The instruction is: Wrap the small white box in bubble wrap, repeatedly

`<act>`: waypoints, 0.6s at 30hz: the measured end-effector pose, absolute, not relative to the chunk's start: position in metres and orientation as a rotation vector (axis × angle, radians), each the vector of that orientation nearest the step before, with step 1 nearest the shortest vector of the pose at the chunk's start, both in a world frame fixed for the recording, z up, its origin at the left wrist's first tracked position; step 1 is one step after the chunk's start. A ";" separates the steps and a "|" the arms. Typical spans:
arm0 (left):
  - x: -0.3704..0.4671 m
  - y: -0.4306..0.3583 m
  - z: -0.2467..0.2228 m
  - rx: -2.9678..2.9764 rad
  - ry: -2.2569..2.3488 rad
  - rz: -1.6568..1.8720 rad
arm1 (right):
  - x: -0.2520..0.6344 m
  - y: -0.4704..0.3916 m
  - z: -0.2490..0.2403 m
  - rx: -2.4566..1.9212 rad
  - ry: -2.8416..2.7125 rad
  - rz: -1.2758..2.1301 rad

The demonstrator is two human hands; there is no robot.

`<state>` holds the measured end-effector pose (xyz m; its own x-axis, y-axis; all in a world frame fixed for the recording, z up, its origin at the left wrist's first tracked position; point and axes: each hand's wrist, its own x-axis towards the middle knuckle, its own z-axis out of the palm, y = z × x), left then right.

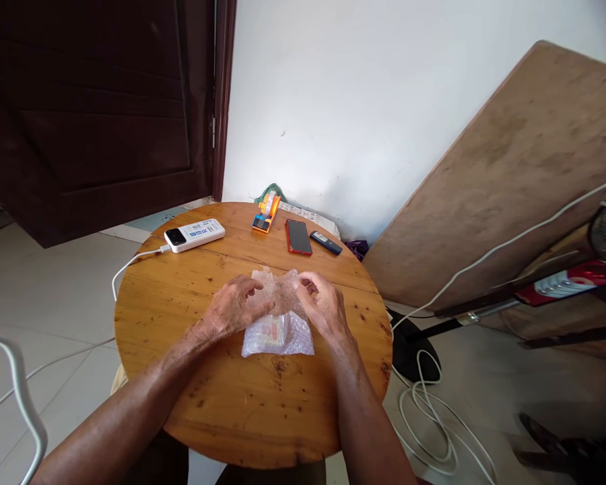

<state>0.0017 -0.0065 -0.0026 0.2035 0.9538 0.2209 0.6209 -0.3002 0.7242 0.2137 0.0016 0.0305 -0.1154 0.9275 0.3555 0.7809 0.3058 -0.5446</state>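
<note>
"On the round table (283, 421), how do the fingers stand?"

"The left hand (240, 303) is open, fingers bent, its thumb reaching right over the bubble wrap (301, 337). The right hand (322, 303) has thumb and forefinger close together at the far right edge of the wrap; whether they pinch it, I can't tell."

"And where's the wrap from there?"

"Between the hands and under the left thumb, its near part spread toward the near side. A small flat packet (273, 332) with a red mark shows through the plastic, just on the near side of the left thumb, touched by neither hand as far as I see."

"Farther out?"

"Far side, left to right: a white power bank (196, 235) with a cable (144, 255) plugged in, an orange tape dispenser (267, 212), a red-edged phone (299, 237), and a small dark gadget (326, 242) just right of it."

"Past the table?"

"A dark door (106, 114) at far left, a leaning board (510, 168) at right."
</note>
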 end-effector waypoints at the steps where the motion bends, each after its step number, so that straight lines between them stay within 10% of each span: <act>1: 0.002 -0.007 -0.002 2.010 1.471 0.872 | 0.212 0.000 0.031 -1.446 -1.970 0.292; 18: -0.002 -0.003 -0.001 1.813 1.508 0.956 | 0.209 0.002 0.019 -1.367 -2.485 0.469</act>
